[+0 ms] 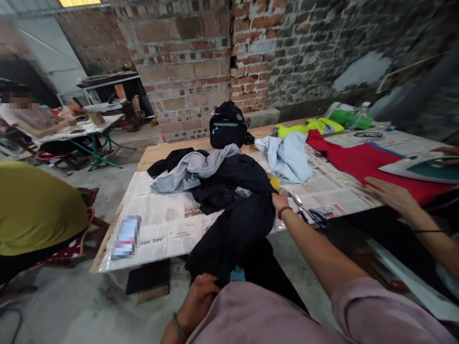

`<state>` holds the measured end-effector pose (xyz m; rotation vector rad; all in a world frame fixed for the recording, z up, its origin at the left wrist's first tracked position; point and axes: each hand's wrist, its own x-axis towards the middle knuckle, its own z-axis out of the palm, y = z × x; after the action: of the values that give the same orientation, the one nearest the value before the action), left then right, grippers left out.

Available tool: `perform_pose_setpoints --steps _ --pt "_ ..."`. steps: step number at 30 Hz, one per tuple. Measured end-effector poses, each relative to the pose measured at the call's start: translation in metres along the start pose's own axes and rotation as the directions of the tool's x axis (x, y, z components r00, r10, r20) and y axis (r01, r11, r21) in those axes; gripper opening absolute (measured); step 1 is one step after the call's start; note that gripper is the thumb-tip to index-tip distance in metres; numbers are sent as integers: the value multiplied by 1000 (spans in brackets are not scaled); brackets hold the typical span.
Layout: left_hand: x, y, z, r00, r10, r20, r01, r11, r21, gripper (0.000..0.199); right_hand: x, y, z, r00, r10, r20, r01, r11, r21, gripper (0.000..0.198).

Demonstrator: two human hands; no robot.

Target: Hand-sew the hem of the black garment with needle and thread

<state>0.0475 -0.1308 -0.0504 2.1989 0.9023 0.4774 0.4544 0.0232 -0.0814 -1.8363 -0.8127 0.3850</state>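
Note:
A black garment (244, 220) hangs from the newspaper-covered table (163, 210) down towards my lap. Its far right edge is pinched in my right hand (281, 200), arm stretched forward. My left hand (201, 292) is closed over the garment's near edge beside my waist; part of the fingers is hidden in the fabric. Scissors with dark blue handles (315, 217) lie just right of my right hand. A small yellow piece (275, 182) shows behind that hand. Beyond the garment, a grey cloth (186, 167) lies crumpled over more dark fabric.
On the right, another person's hands work with an iron (423, 167) on red cloth (362, 160). A light blue cloth (289, 155), a yellow-green cloth (304, 128) and a black backpack (227, 125) sit farther back. A phone (125, 236) lies front left. Other people sit at left.

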Motion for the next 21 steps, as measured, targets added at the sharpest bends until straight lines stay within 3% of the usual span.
perform_pose_setpoints --steps 4,9,12,14,16,20,21 --pt "11 28 1 988 77 133 -47 975 -216 30 -14 -5 -14 997 49 -59 -55 993 -100 50" --pt "29 53 -1 961 194 198 -81 880 -468 26 -59 -3 -19 981 -165 -100 141 966 -217 58" --pt "41 72 -2 899 326 294 -95 800 -593 41 -75 5 -16 997 9 76 2 990 -139 37" --pt "48 83 -1 851 397 342 -79 742 -665 51 -79 11 -15 968 135 211 -135 991 -12 28" --pt "51 89 1 818 435 377 -56 711 -700 53 -79 16 -16 949 183 256 -214 972 99 26" --pt "50 90 2 841 354 408 0 755 -656 30 -79 24 -22 937 260 233 -313 922 227 19" --pt "49 89 1 854 325 406 10 770 -638 34 -79 26 -23 932 281 229 -335 908 253 17"
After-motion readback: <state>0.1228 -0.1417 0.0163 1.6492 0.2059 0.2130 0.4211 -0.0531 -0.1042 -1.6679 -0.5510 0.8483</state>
